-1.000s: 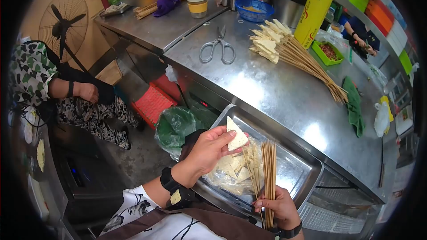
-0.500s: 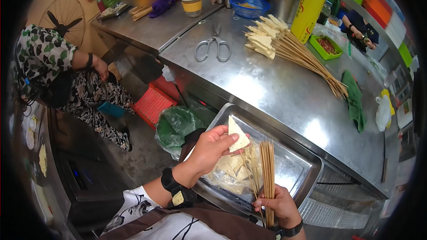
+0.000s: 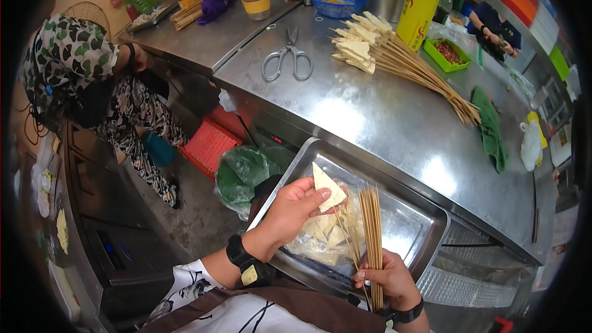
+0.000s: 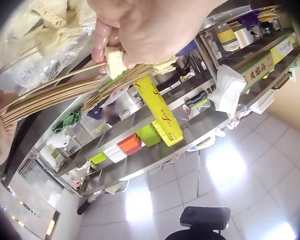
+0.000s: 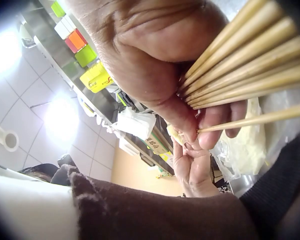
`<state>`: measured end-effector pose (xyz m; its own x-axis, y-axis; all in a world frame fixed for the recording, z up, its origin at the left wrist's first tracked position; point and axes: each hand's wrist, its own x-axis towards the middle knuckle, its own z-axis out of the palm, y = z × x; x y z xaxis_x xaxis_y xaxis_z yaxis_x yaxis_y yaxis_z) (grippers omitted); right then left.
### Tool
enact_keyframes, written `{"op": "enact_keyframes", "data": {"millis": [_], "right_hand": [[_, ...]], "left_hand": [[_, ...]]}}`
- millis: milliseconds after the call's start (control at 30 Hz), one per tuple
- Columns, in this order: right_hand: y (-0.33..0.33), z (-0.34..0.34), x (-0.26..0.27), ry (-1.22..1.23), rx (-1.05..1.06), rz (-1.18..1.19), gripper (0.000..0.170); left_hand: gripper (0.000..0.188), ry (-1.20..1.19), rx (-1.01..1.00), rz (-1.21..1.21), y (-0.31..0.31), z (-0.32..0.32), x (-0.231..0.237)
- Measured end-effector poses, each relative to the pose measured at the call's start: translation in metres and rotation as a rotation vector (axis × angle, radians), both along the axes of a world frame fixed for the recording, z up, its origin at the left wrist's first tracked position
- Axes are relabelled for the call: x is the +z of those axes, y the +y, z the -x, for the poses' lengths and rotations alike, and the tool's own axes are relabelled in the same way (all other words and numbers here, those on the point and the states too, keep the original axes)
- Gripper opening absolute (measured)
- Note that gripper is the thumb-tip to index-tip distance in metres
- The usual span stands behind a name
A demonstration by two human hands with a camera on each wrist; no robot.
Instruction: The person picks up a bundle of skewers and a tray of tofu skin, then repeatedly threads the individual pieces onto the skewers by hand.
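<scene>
Your left hand (image 3: pixel 291 211) pinches a pale triangular slice (image 3: pixel 328 189) between thumb and fingers, one corner pointing up, above the tray (image 3: pixel 410 225). Your right hand (image 3: pixel 390 276) grips a bundle of skewers (image 3: pixel 371 228), points upward, and holds one skewer (image 3: pixel 352 242) apart from the rest between thumb and finger. That skewer's tip meets the slice's lower edge; you cannot tell how far in it goes. Your hands are apart from each other, joined only by that skewer and slice.

Below them, more pieces (image 3: pixel 322 227) lie in clear plastic inside the tray. Beyond the tray, on the metal surface (image 3: pixel 382 129), you have scissors (image 3: pixel 288 58), a heap of loaded skewers (image 3: pixel 425 74), a blue basket (image 3: pixel 336 10), a green box (image 3: pixel 452 68) with reddish contents and a green cloth (image 3: pixel 489 126). To your left, a person in a camouflage top (image 3: pixel 77 55) stands beside the counter.
</scene>
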<state>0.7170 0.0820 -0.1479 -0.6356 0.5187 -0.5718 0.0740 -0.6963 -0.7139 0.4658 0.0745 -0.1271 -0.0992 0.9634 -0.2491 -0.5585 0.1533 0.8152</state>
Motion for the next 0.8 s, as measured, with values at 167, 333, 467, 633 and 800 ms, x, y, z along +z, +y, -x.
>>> {"op": "enact_keyframes", "data": {"millis": [167,333,467,633,800], "right_hand": [[0.0015,0.0002,0.0019,0.005,0.010,0.002,0.016],[0.0022,-0.0019,-0.0023,0.021,0.025,0.010,0.017],[0.0024,-0.0015,-0.0008,0.003,0.030,0.017,0.018],[0.0026,-0.0031,-0.0040,0.022,0.028,0.014,0.017],[0.0023,-0.0038,-0.0065,0.033,0.021,0.002,0.016]], "left_hand": [[0.024,-0.030,0.017,0.032,0.0039,0.0076,-0.0003],[0.024,-0.026,0.060,0.060,0.0047,0.0104,-0.0011],[0.024,-0.013,0.052,0.079,0.0049,0.0079,-0.0009],[0.025,-0.009,0.028,0.029,0.0046,0.0051,0.0001],[0.025,0.021,0.018,-0.006,0.0032,0.0028,-0.0032]]}}
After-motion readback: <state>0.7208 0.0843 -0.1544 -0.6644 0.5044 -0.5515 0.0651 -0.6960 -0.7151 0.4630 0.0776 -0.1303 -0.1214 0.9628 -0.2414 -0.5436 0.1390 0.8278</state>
